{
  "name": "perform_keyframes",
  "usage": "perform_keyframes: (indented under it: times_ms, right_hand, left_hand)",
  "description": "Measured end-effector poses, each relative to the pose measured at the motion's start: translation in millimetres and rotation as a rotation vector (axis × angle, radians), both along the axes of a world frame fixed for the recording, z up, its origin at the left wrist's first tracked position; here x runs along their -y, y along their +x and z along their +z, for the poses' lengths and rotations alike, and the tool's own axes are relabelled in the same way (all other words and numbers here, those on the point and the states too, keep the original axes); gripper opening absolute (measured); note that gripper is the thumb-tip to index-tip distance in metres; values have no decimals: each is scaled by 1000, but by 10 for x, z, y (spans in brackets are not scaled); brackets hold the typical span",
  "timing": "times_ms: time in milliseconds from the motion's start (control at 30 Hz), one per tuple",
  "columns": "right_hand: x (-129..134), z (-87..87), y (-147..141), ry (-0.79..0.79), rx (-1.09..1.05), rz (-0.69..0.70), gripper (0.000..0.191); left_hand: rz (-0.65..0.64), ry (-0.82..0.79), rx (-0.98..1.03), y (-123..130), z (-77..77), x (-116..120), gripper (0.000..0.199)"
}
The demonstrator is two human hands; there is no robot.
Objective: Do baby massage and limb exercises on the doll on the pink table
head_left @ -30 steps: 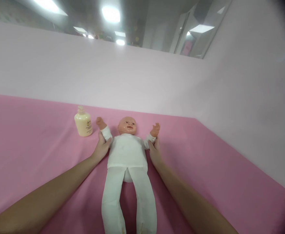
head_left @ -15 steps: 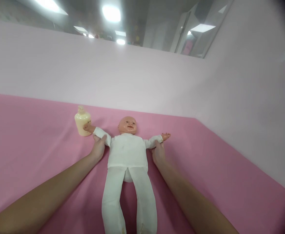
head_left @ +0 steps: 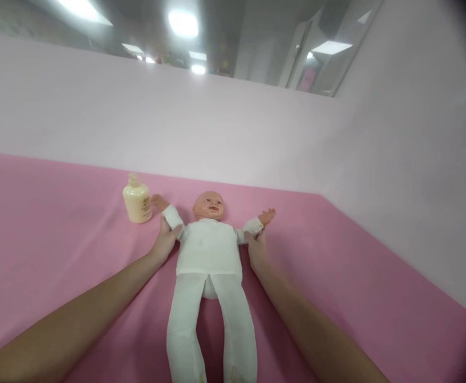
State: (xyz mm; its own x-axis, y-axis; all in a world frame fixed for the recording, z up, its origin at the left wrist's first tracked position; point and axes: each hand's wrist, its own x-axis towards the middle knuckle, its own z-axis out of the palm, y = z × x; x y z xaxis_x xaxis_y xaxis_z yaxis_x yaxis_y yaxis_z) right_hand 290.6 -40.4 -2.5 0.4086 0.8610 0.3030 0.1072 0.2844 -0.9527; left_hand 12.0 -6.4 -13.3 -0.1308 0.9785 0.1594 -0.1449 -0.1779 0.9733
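A baby doll with a white cloth body lies on its back, its arms spread out and angled upward. My left hand grips the doll's arm on the left side, thumb on top and fingers underneath. On the other side my right hand is closed around the doll's right-side arm in the same way. The fingers under both arms are mostly hidden. Close to the doll's left-side hand stands a cream pump bottle, upright and apart from it.
The pink padded surface spreads under everything. A pale wall rises behind it, and another wall borders it on the right. Above, a mirror reflects ceiling lights.
Both doll arms have swung upward and inward in my hands. The doll's left-side hand, earlier overlapping the bottle, is now beside it. Its body and legs have stayed in place.
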Motion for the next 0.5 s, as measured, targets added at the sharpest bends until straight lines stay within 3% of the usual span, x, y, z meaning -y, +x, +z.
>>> perform_keyframes:
  times_ms: [133,267,367,500]
  right_hand:
    - [53,95,-73,-6,46,95,66]
    - [79,95,-84,64,252,238,52]
    - [96,84,-73,119,391,269,54]
    - [105,86,-72,127,422,271,59]
  left_hand:
    - [-100,141,-218,50,115,83,43]
    - [-139,312,-401,76,151,113,47]
    - [-144,358,-461,61,113,97,57]
    - [-168,349,-489,38,72,80,62]
